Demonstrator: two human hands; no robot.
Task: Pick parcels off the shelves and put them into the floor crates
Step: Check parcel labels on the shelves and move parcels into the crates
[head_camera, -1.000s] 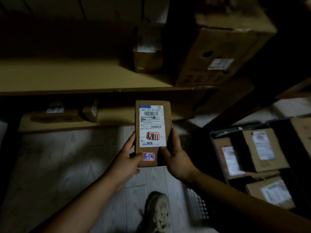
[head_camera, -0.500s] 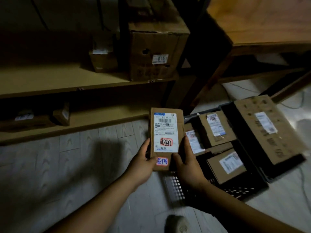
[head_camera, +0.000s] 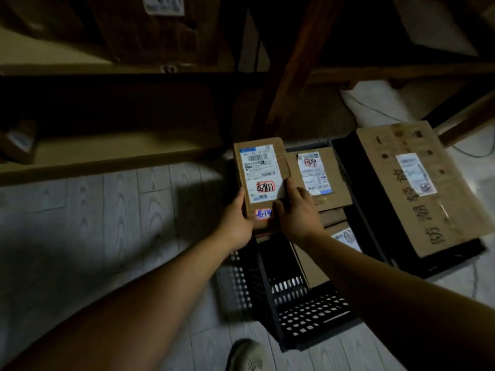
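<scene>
Right hand [head_camera: 297,213] grips parcel [head_camera: 261,171]; pale plank floor [head_camera: 107,223]

The bare left forearm [head_camera: 160,290] and bare right forearm [head_camera: 375,277] stretch forward and angle inward, so the wrists sit close together. The left hand [head_camera: 237,218] grips the left edge of a flat brown cardboard parcel with a white shipping label [head_camera: 261,172]. The right hand [head_camera: 297,212] grips its right edge, thumb laid on the front face and a finger running up the side.
</scene>
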